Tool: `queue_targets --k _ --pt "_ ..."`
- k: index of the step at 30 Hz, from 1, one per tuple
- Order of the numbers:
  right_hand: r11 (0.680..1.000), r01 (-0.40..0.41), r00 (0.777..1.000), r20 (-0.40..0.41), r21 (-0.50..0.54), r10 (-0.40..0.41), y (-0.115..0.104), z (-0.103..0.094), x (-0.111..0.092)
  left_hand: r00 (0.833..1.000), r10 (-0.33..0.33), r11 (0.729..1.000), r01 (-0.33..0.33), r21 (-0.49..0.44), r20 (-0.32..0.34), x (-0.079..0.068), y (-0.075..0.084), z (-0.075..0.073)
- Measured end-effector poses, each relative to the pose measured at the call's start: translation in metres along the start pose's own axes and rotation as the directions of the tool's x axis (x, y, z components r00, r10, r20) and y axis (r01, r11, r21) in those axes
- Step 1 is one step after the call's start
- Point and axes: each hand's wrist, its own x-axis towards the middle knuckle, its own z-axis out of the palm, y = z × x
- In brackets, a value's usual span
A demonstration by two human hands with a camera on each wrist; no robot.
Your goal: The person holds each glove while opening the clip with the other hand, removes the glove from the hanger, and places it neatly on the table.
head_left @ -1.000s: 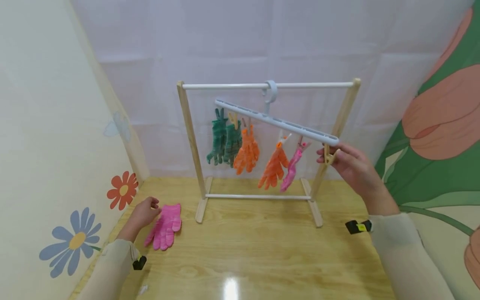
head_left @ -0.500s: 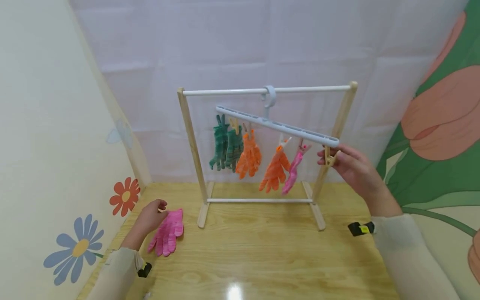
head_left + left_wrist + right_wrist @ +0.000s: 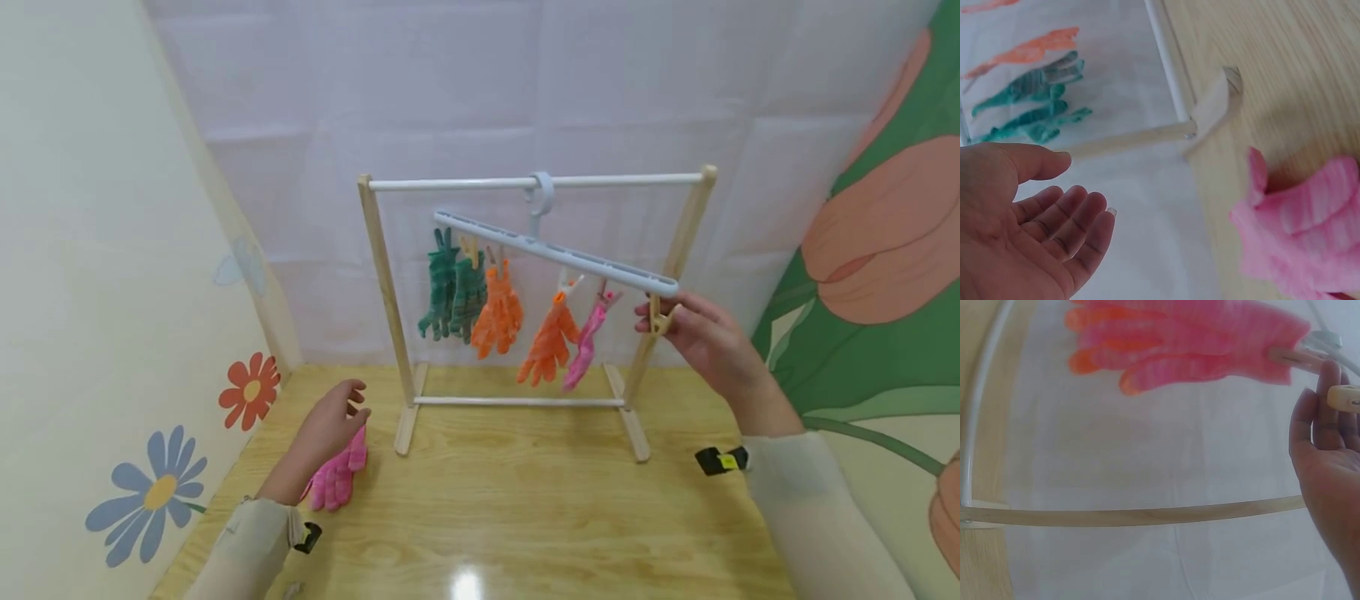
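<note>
My left hand (image 3: 330, 425) is over a pink glove (image 3: 337, 479) lying on the table and hides its cuff in the head view. In the left wrist view its fingers are loosely bent, with nothing between them, and the pink glove (image 3: 1304, 231) lies off to the side. At the right end of the pale blue hanger (image 3: 555, 250), my right hand (image 3: 712, 346) pinches a beige clothespin (image 3: 656, 321) that hangs there with no glove in it. Other clothespins on the hanger hold a pink glove (image 3: 585, 346), orange gloves (image 3: 551, 342) and green gloves (image 3: 442, 287).
The hanger hooks over the white top bar (image 3: 622, 180) of a rack with wooden posts (image 3: 386, 292). Its wooden feet (image 3: 636, 433) stand on the wood-grain table (image 3: 495, 508). White cloth (image 3: 420, 92) hangs behind, and a flower-painted wall (image 3: 150, 333) bounds the left.
My left hand has risen and moved right, from the pink glove's edge to above its cuff. The right hand stays at the clothespin. The view has shifted slightly.
</note>
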Motion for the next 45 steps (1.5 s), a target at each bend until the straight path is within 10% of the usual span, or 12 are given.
queue_targets --k 45 --pt "0.999 -0.027 1.0 -0.012 0.019 0.028 0.006 -0.009 0.003 0.975 0.222 0.973 -0.219 -0.071 0.03 0.015 0.086 0.028"
